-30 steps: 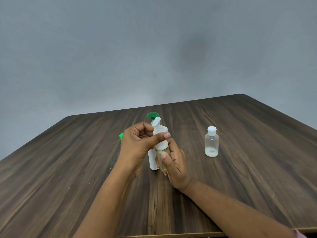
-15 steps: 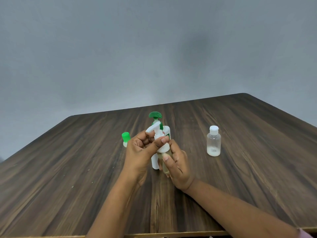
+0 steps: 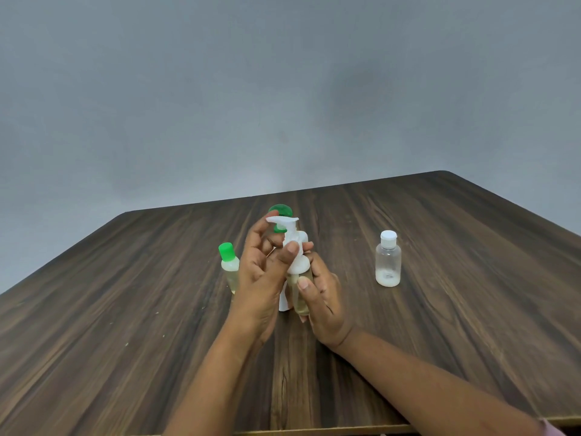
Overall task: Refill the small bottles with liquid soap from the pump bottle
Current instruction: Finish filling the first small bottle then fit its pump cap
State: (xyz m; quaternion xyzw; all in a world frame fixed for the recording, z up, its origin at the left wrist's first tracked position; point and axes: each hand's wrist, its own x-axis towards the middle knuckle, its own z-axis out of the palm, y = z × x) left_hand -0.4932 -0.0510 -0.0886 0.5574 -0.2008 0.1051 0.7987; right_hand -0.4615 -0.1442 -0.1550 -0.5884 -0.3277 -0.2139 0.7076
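Observation:
My right hand (image 3: 327, 297) grips a small clear bottle (image 3: 300, 298) of yellowish liquid, held upright above the table. My left hand (image 3: 264, 278) pinches that bottle's white pump top (image 3: 290, 240) between thumb and fingers, with the spout pointing left. Right behind them stands the white pump bottle (image 3: 284, 305) with a green pump head (image 3: 280, 211), mostly hidden by my hands. A small bottle with a green cap (image 3: 229, 265) stands just left of my left hand. A small clear bottle with a white cap (image 3: 388, 262) stands to the right, with a little white liquid at its bottom.
Everything rests on a dark wooden table (image 3: 125, 325) whose front edge runs along the bottom of the view. A plain grey wall rises behind the table's far edge.
My left hand has turned the white pump top, so its spout now points left and level instead of up. The green-capped bottle is less hidden by my left hand.

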